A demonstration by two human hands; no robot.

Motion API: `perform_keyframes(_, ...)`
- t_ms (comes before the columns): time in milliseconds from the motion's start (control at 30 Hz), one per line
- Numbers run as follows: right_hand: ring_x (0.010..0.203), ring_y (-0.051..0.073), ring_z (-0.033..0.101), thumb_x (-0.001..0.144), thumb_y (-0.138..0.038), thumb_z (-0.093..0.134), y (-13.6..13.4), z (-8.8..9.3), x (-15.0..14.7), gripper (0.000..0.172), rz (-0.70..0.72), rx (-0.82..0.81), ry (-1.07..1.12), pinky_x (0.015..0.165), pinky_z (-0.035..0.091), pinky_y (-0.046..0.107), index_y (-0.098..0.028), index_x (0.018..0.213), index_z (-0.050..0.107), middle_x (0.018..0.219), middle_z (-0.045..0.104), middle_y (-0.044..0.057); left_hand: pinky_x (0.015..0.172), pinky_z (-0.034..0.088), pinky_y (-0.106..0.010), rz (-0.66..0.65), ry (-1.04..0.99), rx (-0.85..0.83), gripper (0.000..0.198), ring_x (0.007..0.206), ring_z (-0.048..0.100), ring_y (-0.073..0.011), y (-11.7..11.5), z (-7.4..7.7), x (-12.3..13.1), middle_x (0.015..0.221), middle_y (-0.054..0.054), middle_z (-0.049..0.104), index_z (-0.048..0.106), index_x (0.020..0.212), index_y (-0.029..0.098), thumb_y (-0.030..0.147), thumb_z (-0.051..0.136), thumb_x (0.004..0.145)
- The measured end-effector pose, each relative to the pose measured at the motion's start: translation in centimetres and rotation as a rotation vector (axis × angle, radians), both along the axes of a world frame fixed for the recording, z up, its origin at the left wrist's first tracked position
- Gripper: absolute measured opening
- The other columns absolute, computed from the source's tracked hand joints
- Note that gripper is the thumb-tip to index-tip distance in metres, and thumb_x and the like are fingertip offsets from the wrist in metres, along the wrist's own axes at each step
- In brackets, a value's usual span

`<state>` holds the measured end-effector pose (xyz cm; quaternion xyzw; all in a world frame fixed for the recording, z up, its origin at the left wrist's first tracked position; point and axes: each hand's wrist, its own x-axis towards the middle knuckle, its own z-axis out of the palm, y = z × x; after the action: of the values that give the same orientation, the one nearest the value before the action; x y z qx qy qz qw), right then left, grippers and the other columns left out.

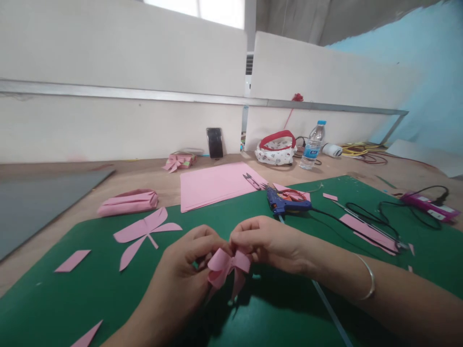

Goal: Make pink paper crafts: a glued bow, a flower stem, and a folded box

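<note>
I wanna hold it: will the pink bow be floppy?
The pink bow would probably feel light, since it looks thin. It's likely a bit stiff, not limp, because its loops stand open. Squeezing might flatten them, as they look hollow inside.

Left hand (186,260) angles in from 7 o'clock, right hand (271,243) from 4, both pinching, basically side by side.

Left fingers (205,242) partly hidden by bow (218,260)

A head-worn camera looks forward and down, close above the hands (183,262).
</note>
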<state>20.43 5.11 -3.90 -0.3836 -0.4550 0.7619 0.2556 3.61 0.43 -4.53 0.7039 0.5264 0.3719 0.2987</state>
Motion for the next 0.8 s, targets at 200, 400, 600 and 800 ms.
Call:
perform_keyframes(200,0.051,0.004,0.043,0.062,-0.012,0.070,0.0,0.0,0.1,0.015,0.065,0.026,-0.018,0.053,0.035,0.019,-0.012,0.075,0.065,0.064,0.055,-0.004,0.055,0.038,-0.022,-0.093,0.082,0.025,0.017,0.061,0.052,-0.0137,0.5,-0.7,-0.6,0.067,0.000,0.053,0.067,0.060,0.024,0.029,0.058,0.073)
perform_keyframes(400,0.048,0.004,0.043,0.061,-0.006,0.065,-0.2,0.4,0.1,0.014,0.043,0.073,-0.109,0.046,0.030,0.018,-0.013,0.074,0.062,0.058,0.053,-0.005,0.059,0.043,-0.024,-0.055,-0.100,-0.163,0.018,0.066,0.057,-0.0158,0.3,0.3,-0.2,0.070,-0.001,0.062,0.066,0.064,0.021,0.036,0.061,0.072)
perform_keyframes(600,0.044,0.004,0.042,0.066,-0.006,0.064,-0.2,0.2,-0.1,0.012,-0.087,0.151,-0.156,0.043,0.032,0.018,-0.014,0.075,0.060,0.058,0.051,-0.006,0.065,0.050,-0.027,-0.037,-0.634,-0.673,0.018,0.068,0.065,-0.0172,1.3,0.3,-0.3,0.069,-0.001,0.069,0.064,0.075,0.019,0.036,0.065,0.069)
perform_keyframes(800,0.053,0.009,0.052,0.075,-0.009,0.056,-0.1,-0.2,-0.3,0.009,-0.146,0.411,-0.268,0.050,0.041,0.022,-0.017,0.080,0.056,0.069,0.057,-0.002,0.063,0.047,-0.023,-0.035,-0.460,-0.489,0.032,0.070,0.064,-0.0162,0.4,0.1,0.3,0.075,-0.002,0.070,0.062,0.081,0.017,0.039,0.076,0.063)
